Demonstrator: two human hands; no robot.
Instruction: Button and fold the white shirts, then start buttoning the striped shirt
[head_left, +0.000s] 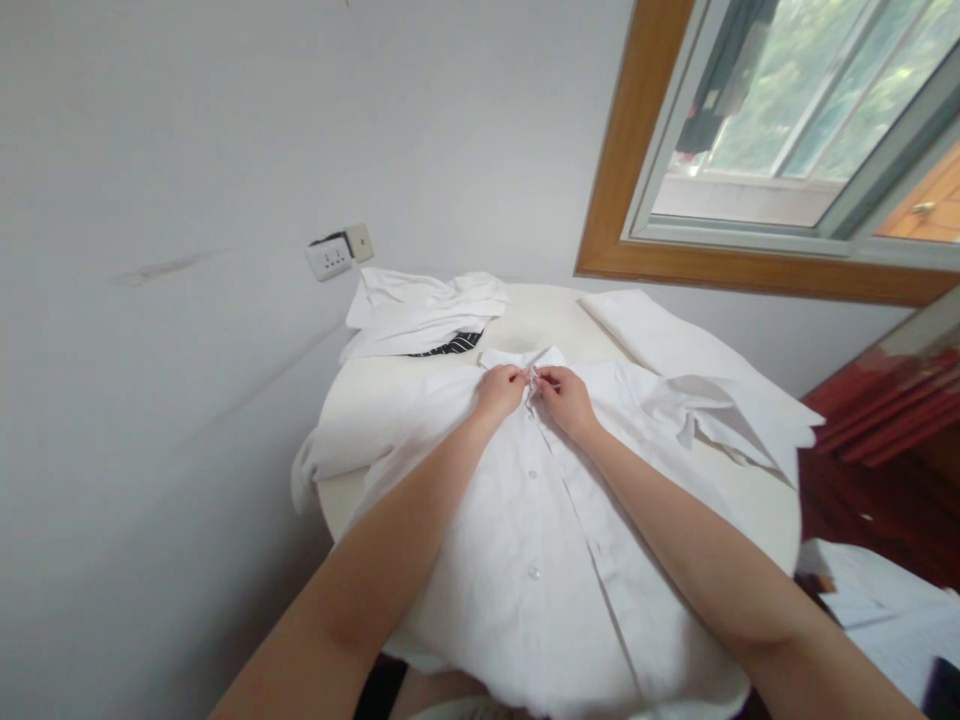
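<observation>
A white button-up shirt (pixel 480 540) lies front up across a round cream table, its collar (pixel 551 355) at the far end. Just below that collar, my left hand (pixel 501 388) pinches one edge of the shirt's front opening. Close beside it, my right hand (pixel 564 397) is closed on the opposite edge. The fingertips of both nearly meet, and whatever button is between them is hidden. Further down, small clear buttons (pixel 534 574) show along the placket, where the two front edges lie apart. One sleeve hangs over the table's left side.
A crumpled white garment (pixel 427 305) lies at the back left of the table (pixel 536 310), with black striped cloth under it. Folded white cloth (pixel 675 335) is at the back right. Behind are a wall socket (pixel 330 258) and a wood-framed window (pixel 637 130). Papers (pixel 885 600) sit lower right.
</observation>
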